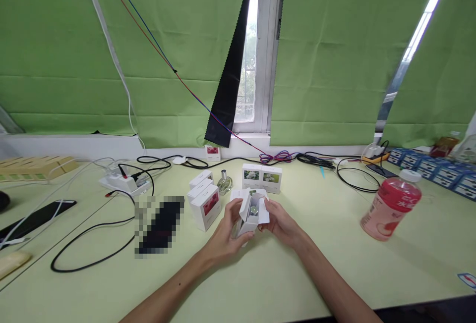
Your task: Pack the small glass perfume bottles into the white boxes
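A small white box (248, 221) with its top flaps open is held in my left hand (231, 229), fingers wrapped round its side. Inside the box shows a round bottle top (254, 210). My right hand (279, 221) pinches the open flap (264, 211) on the box's right. A glass bottle (224, 183) with a silver cap stands behind my left hand. White boxes with red flower pictures (207, 206) stand to the left. Two white boxes with white flower pictures (261, 178) stand behind the held box.
A pink drink bottle (392, 206) stands at the right, before blue boxes (439, 169). On the left are a pixelated dark object (162, 225), a phone (37, 220), a power strip (126, 184) and looping black cables. Another small box (212, 153) stands by the window wall.
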Demonstrator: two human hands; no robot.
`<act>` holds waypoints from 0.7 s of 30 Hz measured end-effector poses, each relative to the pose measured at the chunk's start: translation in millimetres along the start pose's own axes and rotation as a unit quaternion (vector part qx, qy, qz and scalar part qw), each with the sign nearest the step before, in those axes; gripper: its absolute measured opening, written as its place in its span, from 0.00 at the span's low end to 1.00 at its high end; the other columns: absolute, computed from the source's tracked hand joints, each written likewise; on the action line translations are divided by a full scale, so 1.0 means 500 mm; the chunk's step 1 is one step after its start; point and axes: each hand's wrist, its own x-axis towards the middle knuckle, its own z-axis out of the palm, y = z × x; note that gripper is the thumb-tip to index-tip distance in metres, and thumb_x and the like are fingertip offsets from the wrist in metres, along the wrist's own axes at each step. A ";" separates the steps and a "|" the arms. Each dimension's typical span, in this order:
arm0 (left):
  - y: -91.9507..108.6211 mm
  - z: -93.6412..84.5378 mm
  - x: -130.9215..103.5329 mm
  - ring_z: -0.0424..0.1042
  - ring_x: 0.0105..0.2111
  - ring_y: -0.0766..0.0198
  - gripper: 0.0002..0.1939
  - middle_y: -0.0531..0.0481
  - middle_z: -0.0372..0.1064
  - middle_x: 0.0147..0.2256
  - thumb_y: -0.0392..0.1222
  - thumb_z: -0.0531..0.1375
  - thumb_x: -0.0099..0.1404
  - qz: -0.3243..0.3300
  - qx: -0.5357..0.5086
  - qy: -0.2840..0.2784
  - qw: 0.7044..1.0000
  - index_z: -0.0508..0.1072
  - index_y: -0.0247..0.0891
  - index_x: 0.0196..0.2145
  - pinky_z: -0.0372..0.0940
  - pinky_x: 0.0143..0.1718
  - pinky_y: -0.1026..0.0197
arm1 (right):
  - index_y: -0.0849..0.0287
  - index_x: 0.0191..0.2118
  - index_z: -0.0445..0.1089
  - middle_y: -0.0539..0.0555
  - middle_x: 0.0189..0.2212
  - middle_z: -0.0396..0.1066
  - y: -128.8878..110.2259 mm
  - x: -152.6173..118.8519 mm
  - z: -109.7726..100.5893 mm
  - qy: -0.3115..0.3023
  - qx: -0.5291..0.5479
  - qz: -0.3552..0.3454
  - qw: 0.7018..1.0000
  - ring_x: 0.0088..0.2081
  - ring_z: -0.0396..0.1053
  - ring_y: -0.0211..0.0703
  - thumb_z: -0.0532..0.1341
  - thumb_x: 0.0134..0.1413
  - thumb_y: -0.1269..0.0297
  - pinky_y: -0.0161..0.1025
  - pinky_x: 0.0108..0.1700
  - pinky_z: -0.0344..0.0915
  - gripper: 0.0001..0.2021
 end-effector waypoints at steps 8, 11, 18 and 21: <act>0.014 0.002 0.002 0.71 0.54 0.54 0.38 0.39 0.63 0.57 0.48 0.62 0.67 -0.038 -0.034 0.031 0.998 0.41 0.48 0.64 0.63 0.59 0.45 | 0.58 0.52 0.67 0.48 0.25 0.71 -0.004 0.002 0.003 0.004 -0.010 -0.012 1.000 0.25 0.70 0.38 0.69 0.52 0.43 0.35 0.28 0.64 0.29; 0.016 0.001 0.005 0.71 0.53 0.56 0.39 0.40 0.64 0.57 0.47 0.63 0.66 -0.041 -0.042 0.049 0.997 0.41 0.49 0.63 0.64 0.59 0.46 | 0.57 0.56 0.65 0.48 0.24 0.71 -0.003 0.002 0.002 0.018 -0.026 -0.012 0.999 0.25 0.69 0.39 0.69 0.51 0.42 0.35 0.28 0.63 0.33; 0.023 -0.002 0.014 0.66 0.60 0.50 0.45 0.39 0.56 0.62 0.46 0.71 0.55 -0.053 -0.005 0.089 0.995 0.46 0.50 0.60 0.63 0.60 0.42 | 0.57 0.57 0.66 0.48 0.25 0.71 -0.007 -0.001 0.005 0.022 -0.069 -0.043 0.996 0.24 0.66 0.36 0.67 0.55 0.46 0.35 0.30 0.61 0.30; 0.024 -0.001 0.016 0.64 0.61 0.48 0.49 0.38 0.56 0.62 0.46 0.73 0.52 -0.046 0.010 0.090 0.995 0.46 0.50 0.61 0.60 0.62 0.40 | 0.56 0.55 0.68 0.47 0.26 0.69 -0.016 -0.006 0.011 0.037 -0.055 -0.073 0.995 0.24 0.64 0.36 0.68 0.54 0.49 0.35 0.29 0.59 0.26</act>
